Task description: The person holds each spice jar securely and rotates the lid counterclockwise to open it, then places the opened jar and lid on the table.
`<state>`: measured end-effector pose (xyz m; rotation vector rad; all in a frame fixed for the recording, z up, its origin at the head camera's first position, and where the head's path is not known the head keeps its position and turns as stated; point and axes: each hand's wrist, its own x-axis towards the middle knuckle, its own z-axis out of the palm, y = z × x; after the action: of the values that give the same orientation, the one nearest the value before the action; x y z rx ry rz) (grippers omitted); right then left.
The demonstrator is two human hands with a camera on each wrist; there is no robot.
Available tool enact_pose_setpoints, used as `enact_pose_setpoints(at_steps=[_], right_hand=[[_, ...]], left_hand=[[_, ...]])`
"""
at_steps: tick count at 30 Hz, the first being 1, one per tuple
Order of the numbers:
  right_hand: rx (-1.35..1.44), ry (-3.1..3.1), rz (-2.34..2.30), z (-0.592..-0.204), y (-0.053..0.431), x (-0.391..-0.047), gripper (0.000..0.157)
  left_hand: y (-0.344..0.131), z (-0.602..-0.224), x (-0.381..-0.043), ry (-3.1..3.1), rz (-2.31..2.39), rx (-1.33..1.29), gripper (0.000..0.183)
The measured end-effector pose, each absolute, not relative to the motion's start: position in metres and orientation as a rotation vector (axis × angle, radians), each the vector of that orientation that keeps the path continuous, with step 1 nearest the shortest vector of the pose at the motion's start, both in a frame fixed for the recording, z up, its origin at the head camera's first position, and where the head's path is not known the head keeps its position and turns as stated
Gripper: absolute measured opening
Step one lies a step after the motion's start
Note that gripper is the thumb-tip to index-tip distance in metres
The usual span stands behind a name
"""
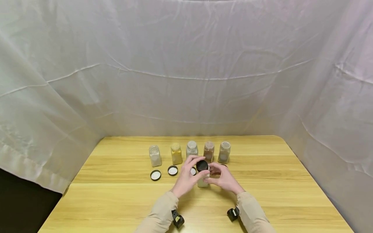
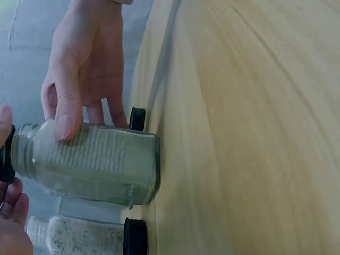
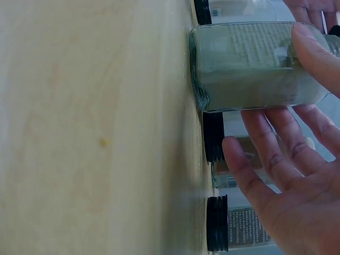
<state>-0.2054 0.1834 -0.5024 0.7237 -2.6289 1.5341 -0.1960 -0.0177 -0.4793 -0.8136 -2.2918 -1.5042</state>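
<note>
A square glass spice jar (image 1: 203, 183) with pale greenish powder stands upright on the wooden table (image 1: 262, 187) in the head view. My right hand (image 1: 226, 182) grips its side between thumb and fingers, and the right wrist view has the thumb lying over the glass body (image 3: 239, 69). From the left, my left hand (image 1: 186, 179) pinches a round black lid (image 1: 202, 165) over the jar's mouth. The left wrist view puts this lid (image 2: 6, 159) at the end of the clear threaded neck (image 2: 24, 150), beside my left fingertips (image 2: 16, 204).
Behind my hands runs a row of open-topped spice jars, among them a white one (image 1: 155, 158), a yellow one (image 1: 176, 155), a brown one (image 1: 209, 151) and a grey one (image 1: 224, 153). Black lids (image 1: 155, 175) lie upturned before them. A pale curtain (image 1: 186, 97) hangs behind the table.
</note>
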Motion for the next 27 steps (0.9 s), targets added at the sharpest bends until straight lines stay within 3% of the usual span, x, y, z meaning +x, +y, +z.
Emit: enact_pose_setpoints(at_steps=[13, 27], right_hand=[[0.75, -2.644, 1.558, -0.5, 0.207, -0.203, 0.048], [0.543, -2.715, 1.6, -0.487, 0.292, -0.202, 0.059]], left_hand=[[-0.025, -0.485, -0.197, -2.355, -1.447, -0.779, 0.045], [0.012, -0.495, -0.194, -2.54, -1.554, -0.775, 0.048]])
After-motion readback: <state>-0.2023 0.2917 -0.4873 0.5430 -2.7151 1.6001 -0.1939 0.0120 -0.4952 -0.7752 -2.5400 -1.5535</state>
